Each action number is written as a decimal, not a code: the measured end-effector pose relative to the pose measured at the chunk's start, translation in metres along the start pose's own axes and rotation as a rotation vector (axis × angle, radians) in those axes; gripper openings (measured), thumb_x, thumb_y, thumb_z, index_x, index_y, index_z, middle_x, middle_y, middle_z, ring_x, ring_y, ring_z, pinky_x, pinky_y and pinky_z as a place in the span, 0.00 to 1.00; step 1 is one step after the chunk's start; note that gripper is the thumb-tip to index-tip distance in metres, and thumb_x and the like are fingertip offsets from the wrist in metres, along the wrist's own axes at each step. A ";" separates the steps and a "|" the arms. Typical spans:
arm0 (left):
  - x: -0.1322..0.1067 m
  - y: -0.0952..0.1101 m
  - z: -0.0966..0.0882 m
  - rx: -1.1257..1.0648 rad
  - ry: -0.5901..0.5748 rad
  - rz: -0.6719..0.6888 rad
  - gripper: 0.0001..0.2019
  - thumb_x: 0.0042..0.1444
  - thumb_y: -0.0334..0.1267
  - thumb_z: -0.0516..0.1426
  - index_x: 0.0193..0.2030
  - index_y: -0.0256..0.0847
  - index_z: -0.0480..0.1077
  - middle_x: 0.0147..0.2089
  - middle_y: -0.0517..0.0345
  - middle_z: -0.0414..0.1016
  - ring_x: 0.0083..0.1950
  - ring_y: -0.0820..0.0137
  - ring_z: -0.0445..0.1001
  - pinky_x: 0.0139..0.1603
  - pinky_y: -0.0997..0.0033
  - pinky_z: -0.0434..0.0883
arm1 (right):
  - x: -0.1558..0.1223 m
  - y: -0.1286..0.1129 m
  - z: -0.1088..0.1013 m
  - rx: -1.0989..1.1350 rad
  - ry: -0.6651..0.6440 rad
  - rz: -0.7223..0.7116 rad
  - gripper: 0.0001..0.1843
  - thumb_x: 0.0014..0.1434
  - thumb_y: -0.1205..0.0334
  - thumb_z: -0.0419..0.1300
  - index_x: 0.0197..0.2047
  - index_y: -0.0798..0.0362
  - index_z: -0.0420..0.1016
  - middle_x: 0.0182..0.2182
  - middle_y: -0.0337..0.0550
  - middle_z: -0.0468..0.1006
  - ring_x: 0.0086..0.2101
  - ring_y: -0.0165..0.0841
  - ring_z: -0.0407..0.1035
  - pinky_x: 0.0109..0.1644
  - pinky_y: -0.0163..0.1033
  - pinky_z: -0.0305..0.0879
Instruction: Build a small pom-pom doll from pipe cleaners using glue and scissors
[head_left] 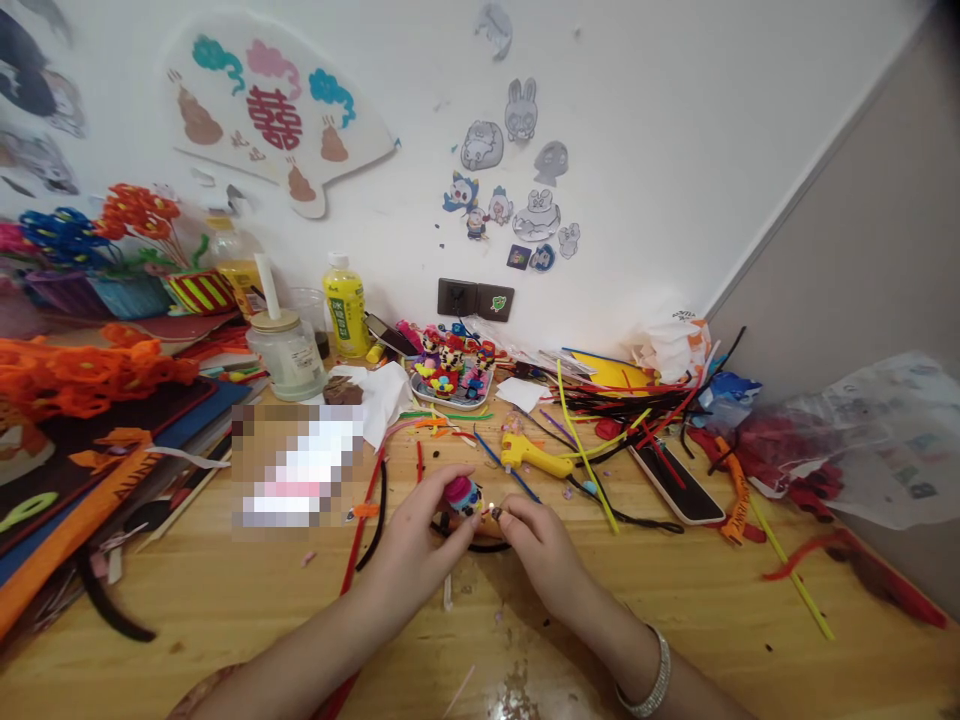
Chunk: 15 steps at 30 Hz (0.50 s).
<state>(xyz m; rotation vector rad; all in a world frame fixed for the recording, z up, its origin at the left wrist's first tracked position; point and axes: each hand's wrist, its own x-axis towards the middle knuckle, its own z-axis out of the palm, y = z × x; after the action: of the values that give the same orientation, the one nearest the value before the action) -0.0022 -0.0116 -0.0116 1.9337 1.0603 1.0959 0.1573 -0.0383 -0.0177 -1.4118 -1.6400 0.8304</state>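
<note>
My left hand [414, 545] is closed around a small pipe-cleaner figure [463, 495] with a pink top and blue, fuzzy body, held just above the wooden table [675, 640]. My right hand [534, 545] meets it from the right, fingers pinched on a tiny dark piece [496, 513] beside the figure. A bracelet [651, 680] circles my right wrist. A black loop of pipe cleaner [480, 545] lies under both hands. A yellow glue gun [529, 457] rests just behind my right hand.
Loose pipe cleaners in red, black and yellow [630, 410] sprawl at right by a black phone [671, 485]. A tray of finished figures [450, 380], a jar [289, 355] and yellow bottle [346, 310] stand at back. Orange flowers [82, 375] and felt sheets fill the left.
</note>
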 end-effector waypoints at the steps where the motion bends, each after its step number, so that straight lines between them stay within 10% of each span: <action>1: 0.000 0.000 0.000 -0.004 0.007 0.000 0.17 0.52 0.33 0.54 0.50 0.43 0.61 0.48 0.52 0.70 0.48 0.65 0.71 0.50 0.62 0.68 | 0.000 0.000 0.000 -0.002 -0.003 0.000 0.13 0.54 0.63 0.47 0.19 0.52 0.55 0.18 0.33 0.58 0.23 0.28 0.54 0.26 0.33 0.49; 15: 0.001 0.004 0.000 -0.074 0.024 -0.057 0.17 0.51 0.35 0.55 0.50 0.43 0.62 0.46 0.53 0.71 0.46 0.65 0.72 0.46 0.65 0.70 | -0.001 -0.001 0.000 -0.028 0.016 -0.025 0.13 0.54 0.63 0.48 0.19 0.52 0.54 0.18 0.32 0.57 0.23 0.27 0.54 0.26 0.33 0.48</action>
<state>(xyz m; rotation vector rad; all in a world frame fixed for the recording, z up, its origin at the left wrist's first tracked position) -0.0008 -0.0123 -0.0077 1.8255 1.0662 1.1143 0.1567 -0.0397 -0.0165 -1.4109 -1.6597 0.7836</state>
